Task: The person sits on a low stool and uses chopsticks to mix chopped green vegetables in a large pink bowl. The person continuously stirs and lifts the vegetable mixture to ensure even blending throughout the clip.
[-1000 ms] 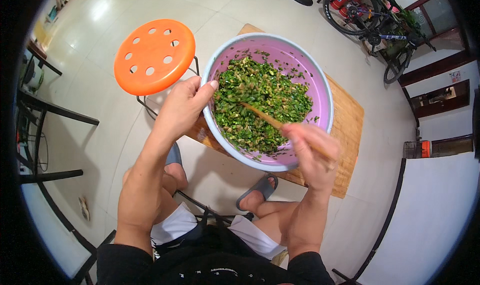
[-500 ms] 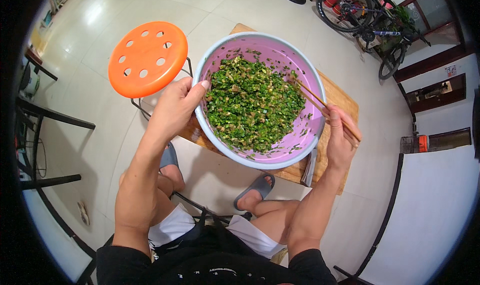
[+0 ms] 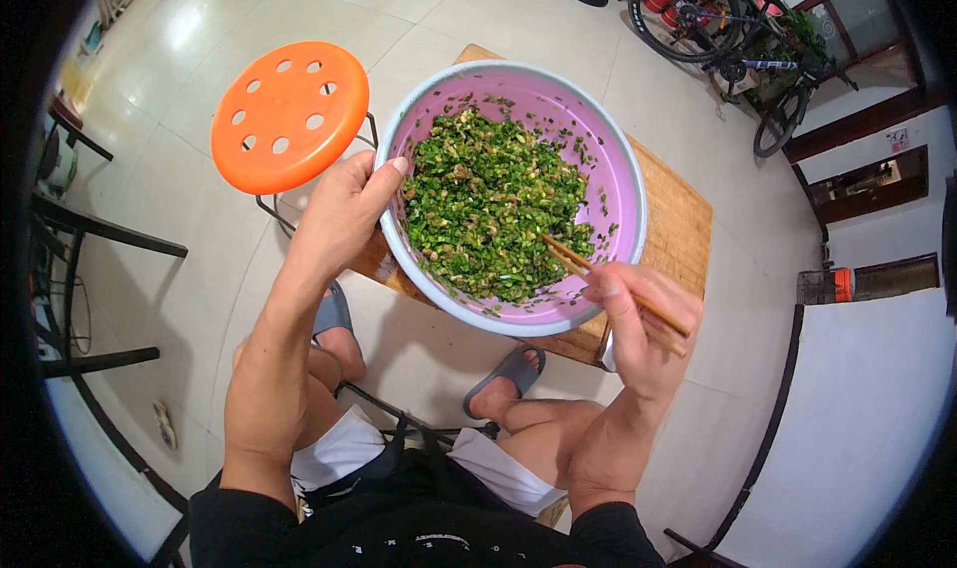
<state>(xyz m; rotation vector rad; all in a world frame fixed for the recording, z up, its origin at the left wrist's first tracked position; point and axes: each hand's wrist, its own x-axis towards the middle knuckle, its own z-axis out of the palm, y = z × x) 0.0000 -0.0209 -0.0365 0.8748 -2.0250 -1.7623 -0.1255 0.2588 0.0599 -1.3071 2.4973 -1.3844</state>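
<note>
A large basin (image 3: 620, 184), pink inside with a pale blue rim, holds a heap of chopped green vegetable mixed with brownish bits (image 3: 493, 204). My left hand (image 3: 351, 201) grips the basin's left rim, thumb over the top and fingers hidden behind the wall. In my right hand (image 3: 648, 314) is a pair of wooden chopsticks (image 3: 573, 256), held over the basin's near right side. Their tips meet the right edge of the green mixture. Scattered green bits cling to the pink wall.
The basin sits on a wooden board or low table (image 3: 678, 219). An orange round stool (image 3: 289, 120) with holes stands at the left. Dark chair legs (image 3: 110, 231) are farther left. A bicycle (image 3: 743, 65) stands at the far right. My slippered feet (image 3: 508, 379) are below.
My right hand and the chopsticks have moved left and nearer to me, from the basin's right wall. The mixture has shifted away from the right wall. My left hand keeps its hold.
</note>
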